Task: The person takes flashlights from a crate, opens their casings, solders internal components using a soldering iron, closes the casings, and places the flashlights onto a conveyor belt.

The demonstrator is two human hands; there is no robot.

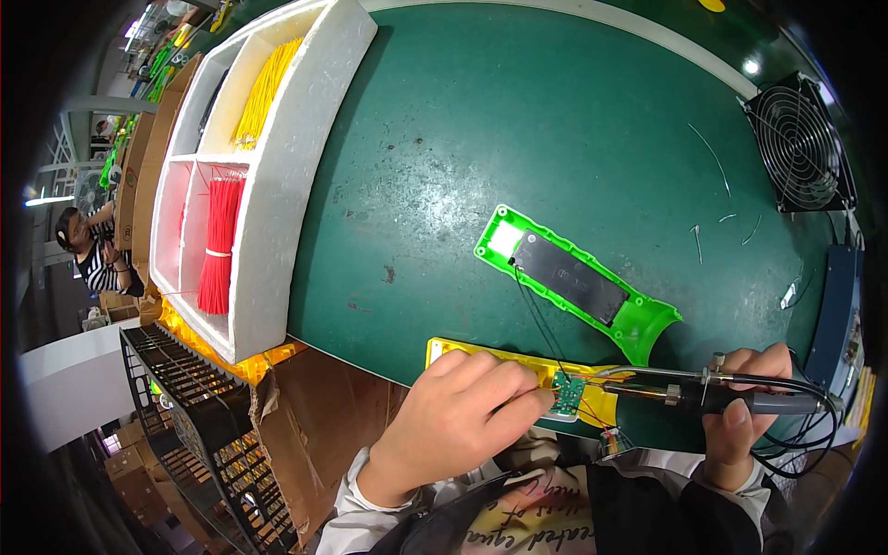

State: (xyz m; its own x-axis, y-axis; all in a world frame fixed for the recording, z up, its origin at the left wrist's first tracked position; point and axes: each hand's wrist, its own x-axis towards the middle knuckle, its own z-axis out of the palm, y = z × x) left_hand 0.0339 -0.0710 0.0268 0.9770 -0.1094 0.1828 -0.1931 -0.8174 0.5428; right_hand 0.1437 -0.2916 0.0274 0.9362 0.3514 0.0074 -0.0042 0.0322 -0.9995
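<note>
Green table [416, 139] carries foam box [294, 176], green shell [651, 326], clippings [698, 245].

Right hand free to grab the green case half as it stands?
Probably not: the right hand is wrapped around a soldering iron. The green case half itself looks accessible, lying open nearby on the table.

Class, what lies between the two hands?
In the head view: the circuit board, part of the yellow shell, and the front of the soldering iron held by the right hand.
</note>
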